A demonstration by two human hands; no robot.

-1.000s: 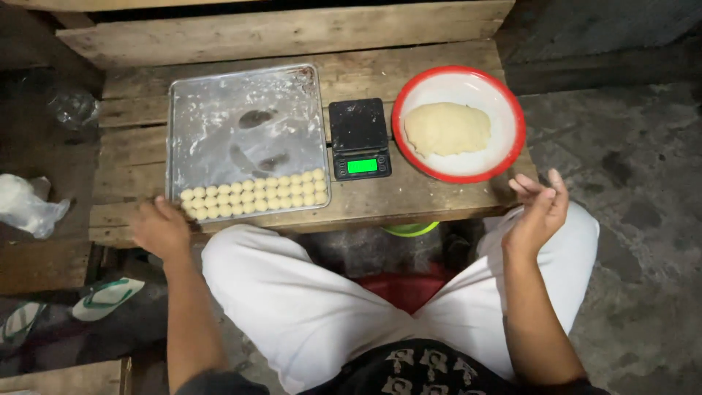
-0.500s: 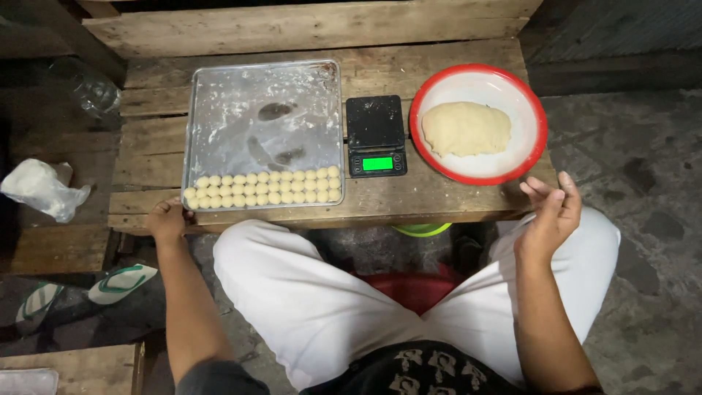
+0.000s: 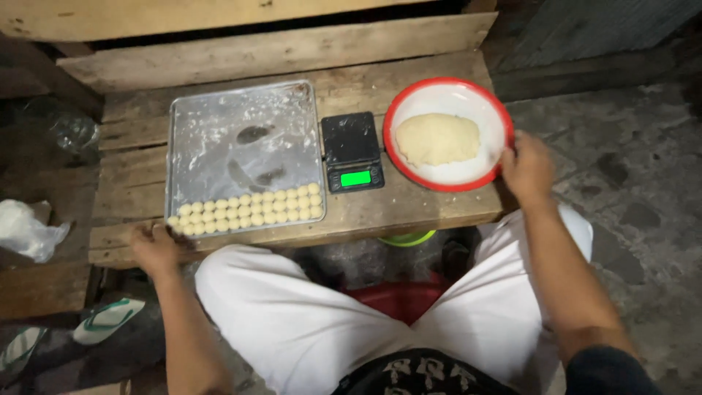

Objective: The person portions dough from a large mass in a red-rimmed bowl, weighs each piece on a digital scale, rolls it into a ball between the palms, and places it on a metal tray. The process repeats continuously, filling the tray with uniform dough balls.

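A small black digital scale point(image 3: 353, 151) sits near the middle of the rough wooden desk point(image 3: 431, 208), its green display lit. Under the desk's front edge a bit of a green container point(image 3: 406, 238) peeks out above a red one point(image 3: 398, 300). Off to the left, a crumpled white plastic bag point(image 3: 25, 231) lies on a lower plank, a clear bag point(image 3: 72, 132) sits in the shadow behind it, and two green-and-white flip-flops point(image 3: 110, 320) rest on the dark ground. Stained concrete floor point(image 3: 629, 183) spreads out on the right.
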